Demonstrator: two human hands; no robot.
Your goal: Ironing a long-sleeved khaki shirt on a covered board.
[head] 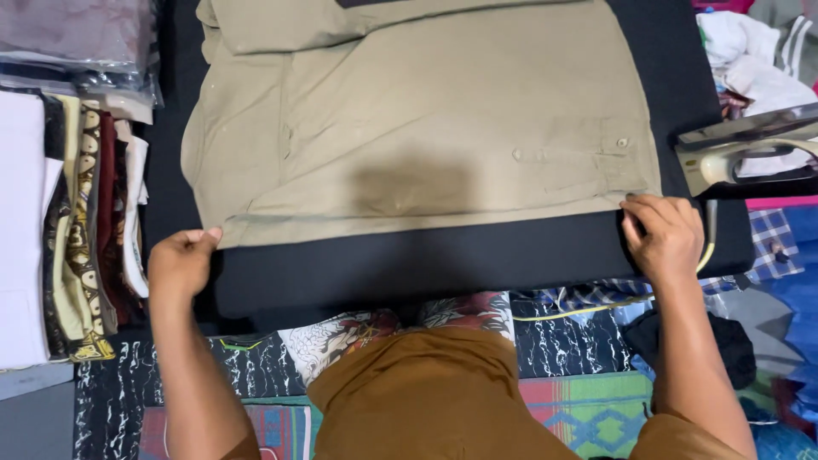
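A black padded ironing surface (409, 264) lies low on a floor covered with patterned mats (588, 409), hemmed in by laundry on both sides. Spread flat across it is a khaki garment (426, 128), folded, with a buttoned pocket flap near its right end and a seam running along the near edge.

The left hand (181, 262) sits at the garment's near left corner, fingers curled together, and the thumb and fingertips pinch the corner of the cloth where it meets the black pad. The right hand (663, 234) rests at the near right corner, palm down, fingers bent and close together, their tips pressing the hem just below the pocket flap.

Just beside the right hand, an electric iron (745, 149) stands at the right edge of the pad, apart from the garment, and its yellowish cord (588, 308) trails down past the wrist and across the mat. Behind the iron lies a heap of white and checked clothes (758, 60). On the left, a stack of folded fabrics (81, 230) stands on edge, with plastic-wrapped garments (81, 38) above it. The person's lap, in brown cloth (426, 392), fills the foreground.
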